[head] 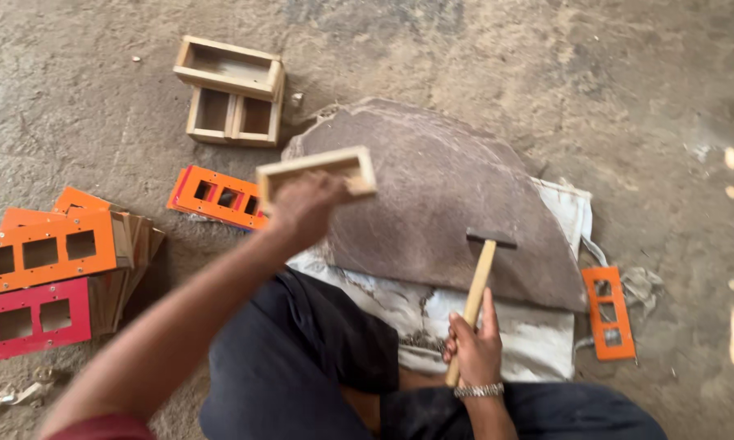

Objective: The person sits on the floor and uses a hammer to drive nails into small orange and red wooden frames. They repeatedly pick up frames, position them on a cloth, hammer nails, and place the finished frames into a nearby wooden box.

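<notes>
Currently the left hand [304, 208] grips a small open wooden frame [318, 169], held over the near edge of a rounded stone slab [432, 195]. Right hand [474, 349] — closed around the wooden handle of a hammer [479, 277] — rests its head on the slab. Orange cut-out plates [217, 196] lie left; wooden boxes [232, 90] beyond.

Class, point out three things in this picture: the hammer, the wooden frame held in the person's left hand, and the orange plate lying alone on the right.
hammer [474, 293], head view, on its wooden handle.
wooden frame [359, 166], head view, on its right end.
orange plate [608, 313], head view, on its middle.
</notes>
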`<state>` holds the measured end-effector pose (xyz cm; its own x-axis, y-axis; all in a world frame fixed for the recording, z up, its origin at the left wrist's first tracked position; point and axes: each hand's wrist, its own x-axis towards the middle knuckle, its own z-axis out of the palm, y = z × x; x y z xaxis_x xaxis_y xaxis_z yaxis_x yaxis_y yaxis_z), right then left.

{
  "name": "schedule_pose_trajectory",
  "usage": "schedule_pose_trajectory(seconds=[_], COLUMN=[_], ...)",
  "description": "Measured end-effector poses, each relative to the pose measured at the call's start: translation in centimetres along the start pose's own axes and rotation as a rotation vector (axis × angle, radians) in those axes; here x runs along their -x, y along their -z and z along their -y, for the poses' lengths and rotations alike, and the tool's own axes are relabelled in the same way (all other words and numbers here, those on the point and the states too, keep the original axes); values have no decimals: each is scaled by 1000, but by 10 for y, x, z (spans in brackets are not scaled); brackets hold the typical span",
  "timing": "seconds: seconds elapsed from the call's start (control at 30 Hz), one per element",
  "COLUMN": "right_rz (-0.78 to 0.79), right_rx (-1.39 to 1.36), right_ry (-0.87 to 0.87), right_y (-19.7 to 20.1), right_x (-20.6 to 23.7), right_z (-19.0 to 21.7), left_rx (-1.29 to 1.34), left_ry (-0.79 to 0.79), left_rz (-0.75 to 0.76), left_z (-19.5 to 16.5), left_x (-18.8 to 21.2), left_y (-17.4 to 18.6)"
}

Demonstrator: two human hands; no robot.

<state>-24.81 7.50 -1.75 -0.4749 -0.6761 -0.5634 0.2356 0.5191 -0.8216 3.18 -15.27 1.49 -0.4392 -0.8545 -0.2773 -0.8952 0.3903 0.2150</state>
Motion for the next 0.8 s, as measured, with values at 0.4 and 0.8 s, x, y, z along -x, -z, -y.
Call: schedule_pose_trajectory(seconds=[0.4, 0.8], right_rz=[23, -16], right_rx=[-19, 348], right_ry=[-7, 25], right_y=[5, 4], right_x=[18, 37], right_z=[11, 26], left_rx=[46, -104], left_ry=[30, -53], left_rz=[11, -28], left_z=[-89, -93], left_x=[1, 20], left_y=[-28, -50])
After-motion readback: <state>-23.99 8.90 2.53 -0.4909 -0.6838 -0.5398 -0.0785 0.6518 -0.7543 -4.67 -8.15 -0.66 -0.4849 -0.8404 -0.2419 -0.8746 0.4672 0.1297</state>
